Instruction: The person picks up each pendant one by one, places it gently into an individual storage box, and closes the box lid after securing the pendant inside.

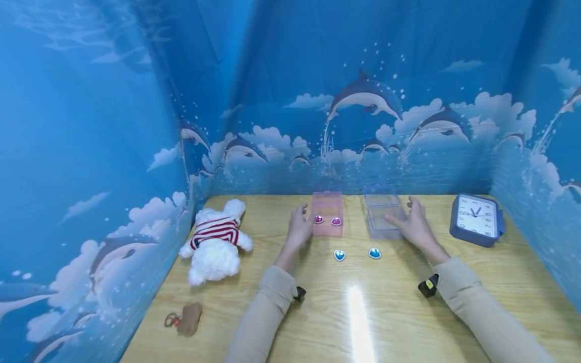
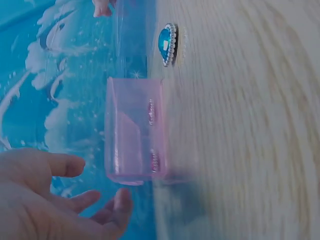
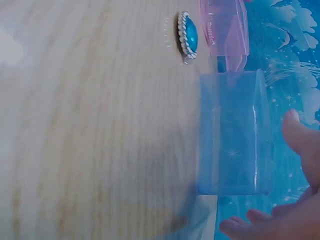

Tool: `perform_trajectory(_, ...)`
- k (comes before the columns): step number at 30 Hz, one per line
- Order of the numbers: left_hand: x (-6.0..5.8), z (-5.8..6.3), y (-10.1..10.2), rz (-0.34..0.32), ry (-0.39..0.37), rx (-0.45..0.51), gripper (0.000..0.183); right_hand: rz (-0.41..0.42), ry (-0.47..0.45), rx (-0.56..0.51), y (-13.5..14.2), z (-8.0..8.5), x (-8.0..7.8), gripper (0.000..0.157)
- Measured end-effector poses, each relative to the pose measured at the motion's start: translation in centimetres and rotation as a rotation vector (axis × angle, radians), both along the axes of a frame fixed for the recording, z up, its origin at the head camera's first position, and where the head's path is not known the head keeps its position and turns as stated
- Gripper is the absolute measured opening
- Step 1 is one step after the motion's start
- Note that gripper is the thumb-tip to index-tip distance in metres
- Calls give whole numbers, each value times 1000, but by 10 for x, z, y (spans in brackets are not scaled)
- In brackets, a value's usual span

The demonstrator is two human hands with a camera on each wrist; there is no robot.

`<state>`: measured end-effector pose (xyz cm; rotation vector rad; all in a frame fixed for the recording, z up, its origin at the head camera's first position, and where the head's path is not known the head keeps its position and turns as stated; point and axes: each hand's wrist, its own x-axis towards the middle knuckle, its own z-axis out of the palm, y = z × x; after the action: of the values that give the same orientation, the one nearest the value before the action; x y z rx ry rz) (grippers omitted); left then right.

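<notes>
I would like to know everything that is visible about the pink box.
The pink box is rectangular, see-through and looks like plastic. Its lid stands open at the back. It sits upright on the table, near the backdrop, left of the bluish box. Two pink gems lie inside, side by side. The left hand is at its left side; whether the fingers touch it, I cannot tell.

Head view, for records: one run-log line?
pink gems: in pink box; blue gems: on table; left hand: beside pink box; right hand: beside bluish box

Both hands (image 1: 299,228) (image 1: 415,227) (well apart) reach forward, relaxed.
</notes>
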<state>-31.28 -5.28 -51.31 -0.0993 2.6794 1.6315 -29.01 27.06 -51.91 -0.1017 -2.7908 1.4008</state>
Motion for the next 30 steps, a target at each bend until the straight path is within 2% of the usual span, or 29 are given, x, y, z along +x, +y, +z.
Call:
perform_trajectory(3,6,6,5,-3,106,-73,48,35,-33,-33,1,-3,-1,117)
perform_trajectory(6,12,13,13,-37,231,-111,41,57,-51,-26,-1,-6,0,115)
perform_trajectory(10,22,19,30,-155,372,-166,36,64,-63,-28,-4,-8,3,110)
perform_trajectory(11,26,19,35,-189,383,-190,34,64,-58,-35,-5,-8,4,109)
perform_trajectory(13,32,20,45,-260,388,-240,31,68,-46,-42,-6,-8,5,107)
perform_trajectory(18,47,18,69,-419,315,-424,30,74,-39,-57,-7,-8,6,106)
perform_trajectory(22,52,13,86,-541,307,-590,31,73,-51,-56,-7,-7,7,106)
perform_trajectory(27,55,5,104,-674,305,-717,36,62,-58,-45,-7,-7,8,106)
perform_trajectory(30,56,-1,112,-724,306,-793,41,56,-65,-40,-7,-8,8,106)
